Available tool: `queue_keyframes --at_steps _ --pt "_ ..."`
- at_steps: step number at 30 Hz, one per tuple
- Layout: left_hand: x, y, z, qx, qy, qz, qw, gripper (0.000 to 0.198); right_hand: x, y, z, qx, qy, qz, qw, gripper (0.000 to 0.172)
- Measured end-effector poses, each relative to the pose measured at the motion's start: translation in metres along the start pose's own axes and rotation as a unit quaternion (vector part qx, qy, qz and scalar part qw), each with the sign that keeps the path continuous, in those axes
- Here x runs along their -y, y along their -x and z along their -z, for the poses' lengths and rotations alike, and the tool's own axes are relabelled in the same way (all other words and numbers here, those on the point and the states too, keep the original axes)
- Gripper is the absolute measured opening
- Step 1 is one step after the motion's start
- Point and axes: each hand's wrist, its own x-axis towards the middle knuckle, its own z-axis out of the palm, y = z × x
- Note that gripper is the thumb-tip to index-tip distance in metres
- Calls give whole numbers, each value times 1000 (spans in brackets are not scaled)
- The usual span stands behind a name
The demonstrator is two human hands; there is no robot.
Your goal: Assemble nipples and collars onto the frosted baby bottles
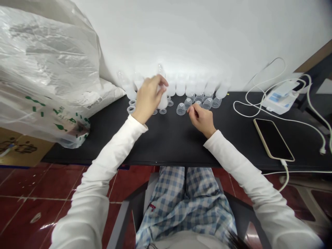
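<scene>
My left hand (149, 97) is raised above the black table (166, 141) with its fingers wrapped round a white plastic bottle (163, 100). My right hand (201, 117) rests on the table with its fingers curled in a pinch on something small that I cannot make out, just beside a clear plastic cap (181, 109). A row of white bottles (197, 88) stands along the wall behind both hands. Several clear caps (204, 102) and small rings (131, 109) lie in front of the row.
A large clear plastic bag (44, 72) bulges over the table's left end. A phone (273, 139) lies face up at the right, plugged into a white cable (285, 119). A white charger box (281, 98) sits behind it. Red floor tiles lie below the table.
</scene>
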Motion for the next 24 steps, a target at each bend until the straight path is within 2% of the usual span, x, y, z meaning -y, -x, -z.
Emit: queue_keyframes --at_steps 2,5,11,16,19,22,24 --pt "-3 17 -8 42 26 -11 999 20 0 -1 1 4 2 -6 1000 43" --pt "-9 29 -13 55 44 -5 997 19 0 -1 2 -1 4 -12 1000 43" --pt "-22 25 2 33 53 0 998 21 -2 -2 2 -3 7 -22 1000 44" --pt "-18 26 -3 44 60 -7 997 18 -2 -3 1 -1 6 -24 1000 44" --pt "-13 13 -9 24 55 -2 998 12 -2 -2 0 2 5 -25 1000 44" --pt "-8 -14 -18 -5 39 5 999 6 -4 -2 0 15 7 -28 999 43" --pt "-4 -32 -30 1 45 6 999 3 -6 -2 0 21 9 -30 999 42"
